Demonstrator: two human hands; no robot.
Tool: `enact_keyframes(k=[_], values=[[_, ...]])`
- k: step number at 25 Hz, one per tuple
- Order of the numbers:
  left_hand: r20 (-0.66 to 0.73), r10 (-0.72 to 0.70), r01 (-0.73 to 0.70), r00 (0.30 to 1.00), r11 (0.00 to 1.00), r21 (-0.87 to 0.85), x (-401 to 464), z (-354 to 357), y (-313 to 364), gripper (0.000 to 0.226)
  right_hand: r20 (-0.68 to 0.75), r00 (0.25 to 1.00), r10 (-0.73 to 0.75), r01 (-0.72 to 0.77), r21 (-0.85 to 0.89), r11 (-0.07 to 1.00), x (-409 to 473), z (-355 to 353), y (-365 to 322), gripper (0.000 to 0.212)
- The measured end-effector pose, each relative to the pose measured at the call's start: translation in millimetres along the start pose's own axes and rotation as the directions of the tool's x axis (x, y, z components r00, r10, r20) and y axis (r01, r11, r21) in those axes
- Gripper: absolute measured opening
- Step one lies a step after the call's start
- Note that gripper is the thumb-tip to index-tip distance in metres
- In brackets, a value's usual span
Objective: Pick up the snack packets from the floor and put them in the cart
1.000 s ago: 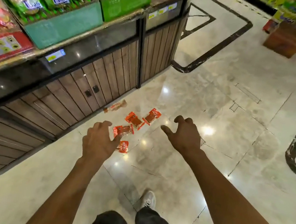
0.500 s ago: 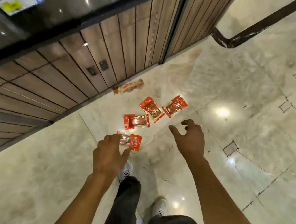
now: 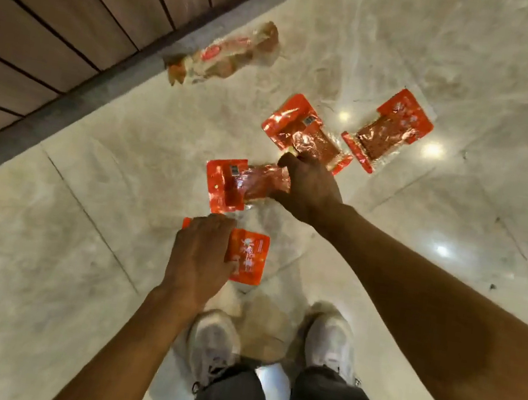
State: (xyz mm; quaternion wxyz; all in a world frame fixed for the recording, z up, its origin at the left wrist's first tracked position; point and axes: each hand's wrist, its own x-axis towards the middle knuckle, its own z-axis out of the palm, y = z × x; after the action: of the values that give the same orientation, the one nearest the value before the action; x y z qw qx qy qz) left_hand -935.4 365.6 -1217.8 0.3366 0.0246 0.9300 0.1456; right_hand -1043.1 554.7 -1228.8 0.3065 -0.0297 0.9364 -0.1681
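Observation:
Several red snack packets lie on the marble floor in front of my feet. My left hand (image 3: 201, 255) rests over the nearest packet (image 3: 249, 256), fingers curled onto its left part. My right hand (image 3: 309, 184) grips the right end of a second red packet (image 3: 241, 184). Two more red packets lie beyond, one (image 3: 300, 128) just past my right hand and one (image 3: 391, 129) further right. A clear packet with brown contents (image 3: 224, 53) lies by the shelf base. No cart is in view.
The wooden-slatted shelf base (image 3: 78, 11) runs diagonally across the upper left, with a grey plinth (image 3: 75, 99) along the floor. My white shoes (image 3: 217, 340) stand just behind the packets. Open marble floor (image 3: 510, 99) extends to the right.
I have bent down much closer to the floor. Both hands dropped onto the packets: the left onto the nearest one, the right closing on the second one.

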Motion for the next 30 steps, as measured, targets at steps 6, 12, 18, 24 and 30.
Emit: enact_keyframes(k=[6,12,18,24,30], values=[[0.055,0.153,-0.16,0.987,0.973,0.168,76,78,-32,0.093,0.037,0.96,-0.277,0.276,-0.267,0.923,100,61,9,0.078],[0.052,0.175,-0.18,0.983,0.979,0.101,85,93,-54,0.078,0.143,0.953,-0.267,0.285,-0.126,0.95,119,70,1,0.063],[0.078,-0.037,0.047,0.996,0.991,-0.126,62,79,-49,0.059,0.083,0.988,-0.132,0.129,0.038,0.991,98,66,10,0.036],[-0.053,-0.288,0.222,0.956,0.831,-0.509,-10,-13,-8,0.046,-0.007,0.994,0.108,-0.093,0.443,0.891,-3,-13,18,0.051],[0.015,-0.256,0.188,0.966,0.665,-0.723,-103,-162,86,0.068,-0.069,0.956,0.286,-0.159,0.698,0.699,-140,-154,2,0.065]])
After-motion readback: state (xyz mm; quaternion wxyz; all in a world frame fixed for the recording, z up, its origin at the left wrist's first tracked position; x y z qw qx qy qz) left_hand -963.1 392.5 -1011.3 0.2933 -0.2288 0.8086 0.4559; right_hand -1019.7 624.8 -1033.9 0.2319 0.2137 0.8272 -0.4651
